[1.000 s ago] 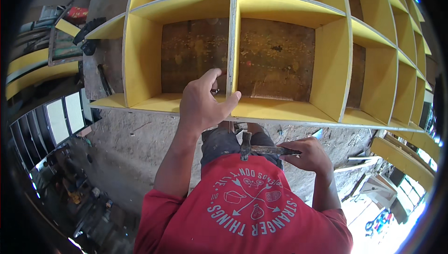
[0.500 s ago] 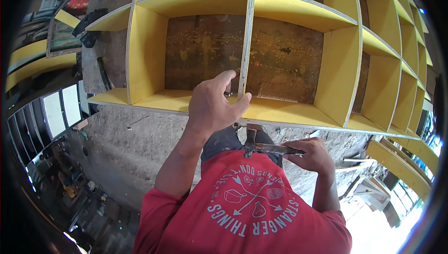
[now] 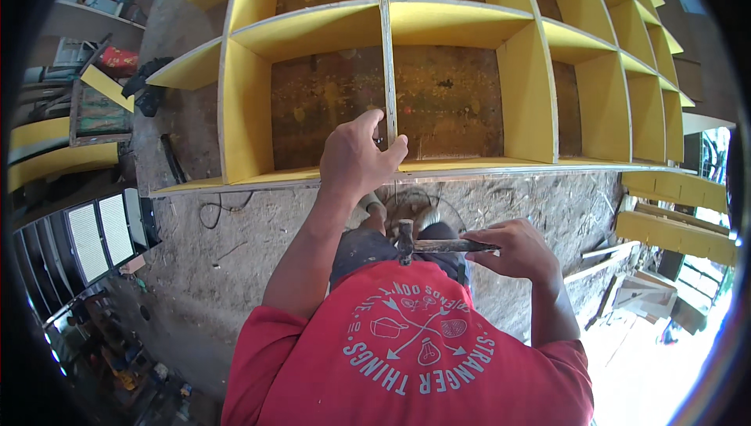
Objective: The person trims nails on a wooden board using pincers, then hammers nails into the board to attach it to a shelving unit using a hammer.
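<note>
A yellow shelf unit (image 3: 524, 97) with pale plywood edges and open compartments lies before me. At its near side my left hand (image 3: 353, 157) is closed around the front edge of an upright divider (image 3: 387, 58). The thumb is at the right of that edge and the curled fingers are at the left. Something small, dark and shiny shows under those fingers, too small to name. My right hand (image 3: 515, 249) is wrapped round the handle of a hammer (image 3: 406, 243). The hammer is level in front of my red shirt, below the shelf's near edge, its head pointing left and apart from the wood.
A worn brown worktop (image 3: 313, 101) shows through the compartments. A dark bar (image 3: 170, 158) and a black bag (image 3: 149, 86) lie at the left. Yellow boards (image 3: 677, 190) are stacked at the right, and a cable (image 3: 223, 207) crosses the rough floor.
My view has shifted, showing more of the unit's far side and my feet on the floor. My left hand stays at the divider, and my right hand still holds the hammer low.
</note>
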{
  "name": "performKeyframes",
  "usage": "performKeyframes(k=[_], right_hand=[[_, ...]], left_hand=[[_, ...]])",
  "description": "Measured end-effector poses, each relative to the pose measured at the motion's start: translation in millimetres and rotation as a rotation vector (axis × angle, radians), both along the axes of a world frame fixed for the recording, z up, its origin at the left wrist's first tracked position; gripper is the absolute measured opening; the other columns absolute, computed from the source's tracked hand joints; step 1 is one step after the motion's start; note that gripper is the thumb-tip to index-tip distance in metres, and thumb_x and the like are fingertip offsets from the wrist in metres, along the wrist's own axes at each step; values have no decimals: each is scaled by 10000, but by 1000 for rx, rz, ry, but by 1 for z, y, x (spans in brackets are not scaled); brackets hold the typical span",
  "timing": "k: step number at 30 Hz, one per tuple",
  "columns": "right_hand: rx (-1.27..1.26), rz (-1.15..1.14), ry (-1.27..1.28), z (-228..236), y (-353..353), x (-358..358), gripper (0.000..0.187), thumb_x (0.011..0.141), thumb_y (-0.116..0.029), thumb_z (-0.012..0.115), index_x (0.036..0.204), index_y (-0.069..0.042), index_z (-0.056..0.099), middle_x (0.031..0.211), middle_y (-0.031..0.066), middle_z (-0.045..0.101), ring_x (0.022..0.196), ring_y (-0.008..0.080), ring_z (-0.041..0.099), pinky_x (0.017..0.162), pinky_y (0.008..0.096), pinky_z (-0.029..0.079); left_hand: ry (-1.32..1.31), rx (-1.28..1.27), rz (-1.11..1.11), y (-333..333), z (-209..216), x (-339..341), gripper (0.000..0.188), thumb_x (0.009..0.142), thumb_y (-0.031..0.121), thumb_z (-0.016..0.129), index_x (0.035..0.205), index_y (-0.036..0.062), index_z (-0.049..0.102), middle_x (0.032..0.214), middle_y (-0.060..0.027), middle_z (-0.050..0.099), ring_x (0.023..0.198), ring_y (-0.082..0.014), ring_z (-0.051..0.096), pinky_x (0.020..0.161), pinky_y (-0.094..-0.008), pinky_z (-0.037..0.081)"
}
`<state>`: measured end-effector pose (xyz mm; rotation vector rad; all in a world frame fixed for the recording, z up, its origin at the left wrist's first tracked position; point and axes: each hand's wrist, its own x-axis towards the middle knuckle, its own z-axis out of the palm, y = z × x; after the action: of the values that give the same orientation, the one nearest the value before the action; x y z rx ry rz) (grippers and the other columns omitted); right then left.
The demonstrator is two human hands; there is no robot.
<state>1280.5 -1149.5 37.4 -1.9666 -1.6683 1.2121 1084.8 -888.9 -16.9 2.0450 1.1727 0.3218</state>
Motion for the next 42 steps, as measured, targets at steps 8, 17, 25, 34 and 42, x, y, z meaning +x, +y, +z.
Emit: performKeyframes(k=[8,17,25,34,42], right_hand=[[115,58,-55,-5,-8,-5,394,875,-362,830,1192,-128,809,920,155,785,806,361,751,725,441,577],[-16,343,13,-15,-11,1,370,949,-384,765,1250,-171,790,937,179,781,835,383,744,778,468,576],[18,301,118,-16,2,15,331,974,-322,766,1256,-152,790,963,154,799,813,294,767,805,407,581],[120,445,169,-23,3,12,345,963,-360,782,1273,-210,791,940,118,808,753,269,732,757,419,563],[29,478,55,-8,15,16,311,958,-372,778,1252,-273,805,987,60,824,830,263,770,817,428,578]], left_hand=[[44,114,-77,-3,8,1,469,819,376,794,1014,-47,733,958,-317,718,905,-431,739,804,-472,573],[-70,275,-41,-3,-14,-4,446,802,386,784,987,-19,750,944,-277,735,916,-438,735,827,-490,571],[-46,278,-24,-6,-17,-5,414,787,375,779,985,11,769,937,-248,746,912,-431,732,811,-486,575],[-63,293,-57,-5,-13,-2,409,785,374,787,960,5,760,903,-246,741,880,-426,731,797,-481,573],[-21,194,-56,-6,-7,-2,379,791,369,787,925,16,758,881,-235,739,863,-422,726,796,-482,568]])
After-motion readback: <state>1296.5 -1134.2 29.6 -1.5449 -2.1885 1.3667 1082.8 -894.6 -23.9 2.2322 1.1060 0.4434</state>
